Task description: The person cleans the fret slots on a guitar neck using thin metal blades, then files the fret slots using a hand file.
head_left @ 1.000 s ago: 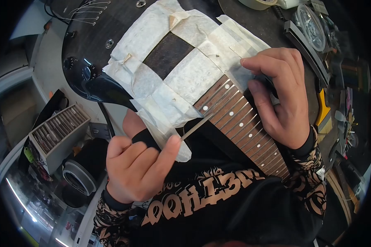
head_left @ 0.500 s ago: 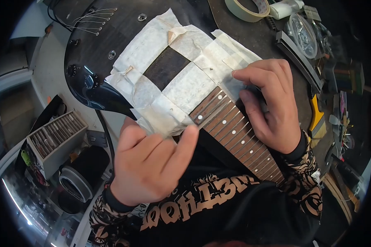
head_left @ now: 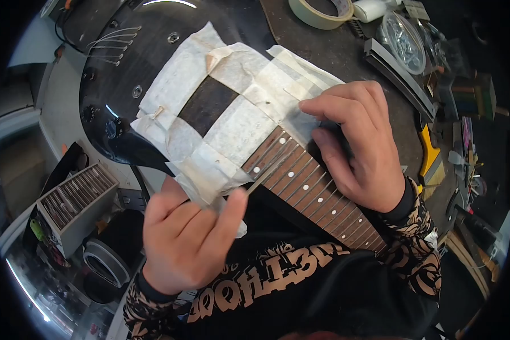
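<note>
A dark electric guitar lies beneath my hands, much of its body covered by pale masking tape around a dark bare rectangle. Its brown fretboard has metal frets and white dots. A thin pale strip runs slantwise over the upper frets to the index fingertip of my left hand. That hand is closed on the strip's end, its thumb mostly hidden. My right hand rests at the fretboard's far edge, index fingertip at the tape, thumb and index apart.
A masking tape roll and a clear container of small parts lie at the back. A long metal bar and a yellow-handled tool are to the right. At left stand a slotted box and a dark cylinder.
My left hand has drawn away from the fretboard, down and left, and the thin strip now stretches out to it. The guitar sits slightly lower left in view. My right hand keeps its pose.
</note>
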A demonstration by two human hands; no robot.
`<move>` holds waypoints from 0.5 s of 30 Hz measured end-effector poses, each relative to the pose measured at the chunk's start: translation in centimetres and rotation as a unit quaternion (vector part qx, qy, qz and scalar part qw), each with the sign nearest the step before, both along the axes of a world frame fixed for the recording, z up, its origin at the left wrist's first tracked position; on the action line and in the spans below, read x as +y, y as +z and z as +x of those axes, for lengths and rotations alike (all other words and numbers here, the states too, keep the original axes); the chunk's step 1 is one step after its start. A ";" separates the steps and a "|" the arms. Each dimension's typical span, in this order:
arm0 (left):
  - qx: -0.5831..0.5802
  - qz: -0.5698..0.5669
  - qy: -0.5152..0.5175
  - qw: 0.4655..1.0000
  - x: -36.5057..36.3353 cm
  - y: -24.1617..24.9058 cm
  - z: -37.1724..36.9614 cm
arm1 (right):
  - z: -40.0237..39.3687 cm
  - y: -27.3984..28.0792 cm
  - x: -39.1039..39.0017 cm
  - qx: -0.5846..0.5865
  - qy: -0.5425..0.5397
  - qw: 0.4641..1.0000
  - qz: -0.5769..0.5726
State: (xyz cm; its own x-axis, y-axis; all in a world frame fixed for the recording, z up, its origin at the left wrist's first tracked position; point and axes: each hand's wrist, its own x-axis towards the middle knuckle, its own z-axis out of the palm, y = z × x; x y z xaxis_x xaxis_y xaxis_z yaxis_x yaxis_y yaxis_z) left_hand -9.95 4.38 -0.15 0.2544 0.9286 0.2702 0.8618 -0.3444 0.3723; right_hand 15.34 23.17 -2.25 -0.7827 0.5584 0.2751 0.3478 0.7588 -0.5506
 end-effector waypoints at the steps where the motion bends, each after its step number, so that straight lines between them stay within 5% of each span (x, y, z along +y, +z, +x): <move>1: 0.007 -0.009 -0.007 1.000 0.0 0.3 0.0 | 0.1 0.1 0.1 0.000 -0.002 1.000 0.001; 15: -0.045 0.024 0.003 0.999 0.4 -1.0 0.6 | 0.7 1.7 0.7 0.026 0.072 0.993 -0.094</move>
